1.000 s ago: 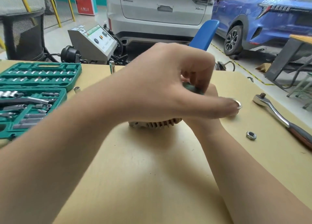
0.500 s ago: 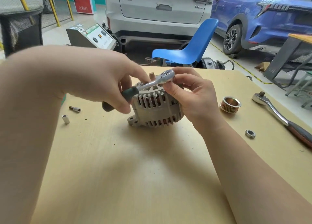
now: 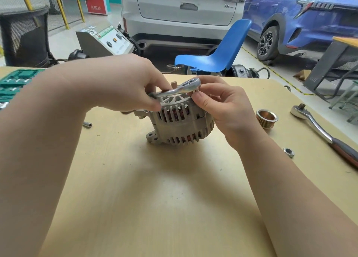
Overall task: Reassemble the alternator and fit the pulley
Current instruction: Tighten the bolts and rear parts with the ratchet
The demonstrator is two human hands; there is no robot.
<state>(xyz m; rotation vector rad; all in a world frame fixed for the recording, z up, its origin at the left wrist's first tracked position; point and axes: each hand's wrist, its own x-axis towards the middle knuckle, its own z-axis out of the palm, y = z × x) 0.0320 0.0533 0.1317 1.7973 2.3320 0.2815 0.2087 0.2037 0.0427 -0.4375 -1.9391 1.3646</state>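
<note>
- The tan worktable (image 3: 174,208) fills most of the view, with a white car (image 3: 182,11) and a blue car (image 3: 302,18) parked beyond its far edge and a blue chair (image 3: 219,53) just behind it.
- A black mesh bin (image 3: 25,36) and a grey machine with a sloped panel (image 3: 104,41) stand on the floor to the far left.
- A green socket case (image 3: 13,82) lies open at the table's left edge, partly hidden by the left forearm.
- The alternator (image 3: 180,125) sits near the middle of the table, its slotted housing showing copper windings inside.
- The left hand (image 3: 120,86) curls its fingers round the handle of a small ratchet (image 3: 180,88), which lies across the top of the alternator.
- The right hand (image 3: 226,109) has its fingers bent against the alternator's right side, thumb and fingertips pinching at the ratchet's head; what exactly they pinch cannot be told.
- A large ratchet (image 3: 327,134) rests well to the right on the table, apart from both hands.
- The pulley (image 3: 267,118), grooved and copper-toned, stands just right of the right wrist, not on the alternator.
- A nut (image 3: 288,152) lies nearer the person, between the pulley and the large ratchet.
- A small socket (image 3: 87,124) lies left of the alternator.
</note>
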